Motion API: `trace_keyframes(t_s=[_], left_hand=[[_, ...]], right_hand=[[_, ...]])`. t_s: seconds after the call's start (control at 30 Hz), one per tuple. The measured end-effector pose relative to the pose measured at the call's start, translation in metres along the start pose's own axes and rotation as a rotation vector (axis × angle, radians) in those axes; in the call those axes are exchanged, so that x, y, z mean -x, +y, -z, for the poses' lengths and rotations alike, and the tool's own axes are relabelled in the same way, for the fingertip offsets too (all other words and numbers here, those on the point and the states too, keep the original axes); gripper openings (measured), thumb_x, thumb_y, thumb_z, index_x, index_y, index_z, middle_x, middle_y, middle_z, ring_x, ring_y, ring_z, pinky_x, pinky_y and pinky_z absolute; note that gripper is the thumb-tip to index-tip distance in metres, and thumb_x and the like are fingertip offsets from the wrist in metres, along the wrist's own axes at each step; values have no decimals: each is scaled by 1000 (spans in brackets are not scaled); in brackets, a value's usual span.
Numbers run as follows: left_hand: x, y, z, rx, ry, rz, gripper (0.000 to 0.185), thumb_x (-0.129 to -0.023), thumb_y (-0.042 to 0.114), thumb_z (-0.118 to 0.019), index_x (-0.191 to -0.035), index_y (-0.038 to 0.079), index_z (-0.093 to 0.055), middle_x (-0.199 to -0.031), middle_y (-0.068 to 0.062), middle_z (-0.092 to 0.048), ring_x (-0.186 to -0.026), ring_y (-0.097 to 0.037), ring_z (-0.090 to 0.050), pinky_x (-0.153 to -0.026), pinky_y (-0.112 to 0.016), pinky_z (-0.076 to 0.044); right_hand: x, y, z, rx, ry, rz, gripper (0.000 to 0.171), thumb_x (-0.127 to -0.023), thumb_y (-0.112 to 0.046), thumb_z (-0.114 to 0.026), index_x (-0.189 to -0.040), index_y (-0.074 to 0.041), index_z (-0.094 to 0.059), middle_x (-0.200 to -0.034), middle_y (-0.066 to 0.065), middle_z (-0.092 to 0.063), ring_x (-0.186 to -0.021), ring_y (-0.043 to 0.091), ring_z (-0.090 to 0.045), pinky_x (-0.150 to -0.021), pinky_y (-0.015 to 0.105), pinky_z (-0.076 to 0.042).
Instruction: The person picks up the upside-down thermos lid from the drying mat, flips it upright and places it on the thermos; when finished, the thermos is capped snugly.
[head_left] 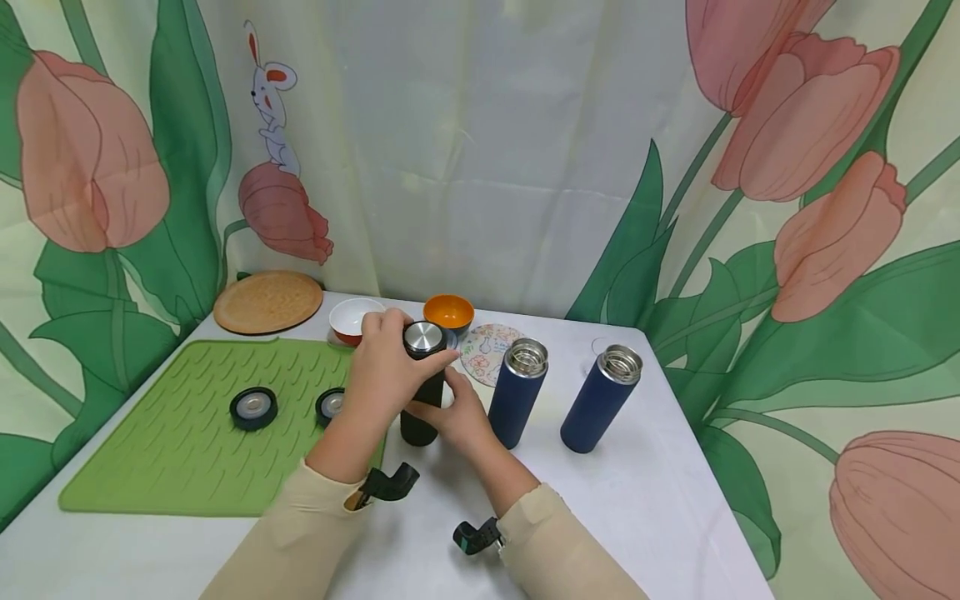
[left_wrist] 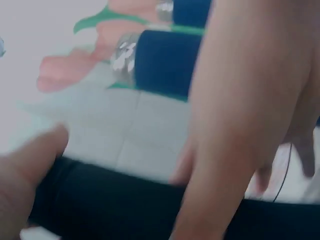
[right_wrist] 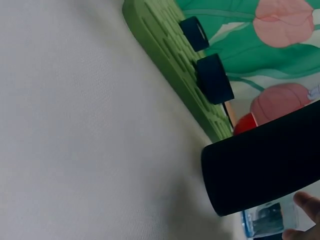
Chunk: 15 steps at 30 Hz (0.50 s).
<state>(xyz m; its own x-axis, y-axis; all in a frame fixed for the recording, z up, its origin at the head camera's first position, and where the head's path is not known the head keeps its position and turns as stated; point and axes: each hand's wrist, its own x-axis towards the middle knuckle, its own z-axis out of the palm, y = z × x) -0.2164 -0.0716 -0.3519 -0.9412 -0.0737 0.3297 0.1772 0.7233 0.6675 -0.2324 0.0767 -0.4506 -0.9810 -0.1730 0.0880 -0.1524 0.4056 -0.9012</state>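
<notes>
A black thermos bottle [head_left: 420, 427] with a silver-topped lid [head_left: 424, 336] stands on the table between my hands. My left hand [head_left: 384, 367] grips it near the top, fingers behind and thumb across the front. Lower down, my right hand [head_left: 461, 417] holds the bottle's body from the right. In the right wrist view the base of the black bottle [right_wrist: 260, 167] shows close up. To the right stand two blue thermos bottles, one nearer [head_left: 517, 396] and one farther right [head_left: 600, 404], both with uncovered steel mouths. Two round dark lids [head_left: 253, 408] lie on the green mat [head_left: 172, 467].
Behind the bottle are a white-lined red bowl [head_left: 354, 318] and an orange-lined bowl [head_left: 448, 312]. A round patterned mat [head_left: 483, 354] lies beside them. At the back left rests a round wooden board [head_left: 268, 302]. A tulip-print curtain [head_left: 510, 167] hangs along the table's rear edge.
</notes>
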Motion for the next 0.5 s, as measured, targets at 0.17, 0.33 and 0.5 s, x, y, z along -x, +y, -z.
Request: trace_keyframes(t_s=[0.17,0.33,0.5], left_hand=[[-22,-19,22,66,-258,-108,68,-86,51,-88,-142,24,-61,-134,-17,-50,-101,-35,-65,-85,-47,-57],[-44,-29,34,118,-489,-194,67,-90,39,-87,-150,31,-57,-142,-17,-47,-111,-35,-69,-93,-47,-58],[-40,-31,35,136,-496,-165,75,-91,42,-85,-156,28,-49,-148,-17,-44,-115,-36,-70,-95,-48,-60]], right_hand=[[1,-1,1,-6,-5,-31,70,-87,-52,-84,-150,-41,-54,-165,0,-47,-154,29,-44,-122,63,-37],[0,-1,3,-29,-6,-27,67,-88,-50,-84,-147,-36,-56,-162,1,-50,-152,30,-45,-123,63,-37],[1,-1,1,-38,-20,-10,66,-88,-48,-85,-146,-33,-57,-160,1,-53,-151,30,-47,-122,64,-37]])
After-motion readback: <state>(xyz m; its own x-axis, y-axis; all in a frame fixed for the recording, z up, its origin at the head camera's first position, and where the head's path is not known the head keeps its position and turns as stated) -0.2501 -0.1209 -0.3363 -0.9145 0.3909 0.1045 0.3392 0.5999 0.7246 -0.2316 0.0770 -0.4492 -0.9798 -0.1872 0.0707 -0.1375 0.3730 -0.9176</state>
